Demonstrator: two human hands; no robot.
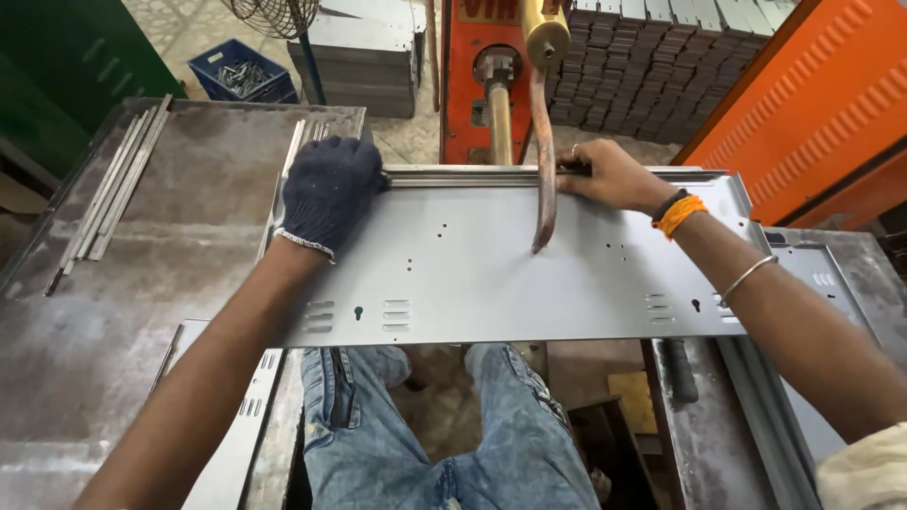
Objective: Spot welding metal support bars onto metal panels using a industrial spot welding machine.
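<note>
Panel: grey perforated sheet-metal panel (529,269), centre frame, lying flat across the person's lap.
Left hand (328,192): dark-gloved, grip pressed over panel's far-left edge.
Right hand (609,177): bare, fingers pinching far rim right of copper welding arm (544,161).
Upper left: metal strips (113,189) on counter (189,246).

Two hands on one grey sheet-metal panel (491,274): a left hand (326,194) in a dark knit glove and a bare right hand (609,175), the latter arm with one orange wristband (678,215) and one metal bangle (746,276). One curved copper electrode arm (543,161) over the panel; one blue crate (231,71) of small metal parts on the floor; one wire fan guard (274,14) at top. Thin metal strips (113,189) on the left tabletop (189,246) and stacked dark pieces (652,66) behind, both too many and too close to count.
</note>
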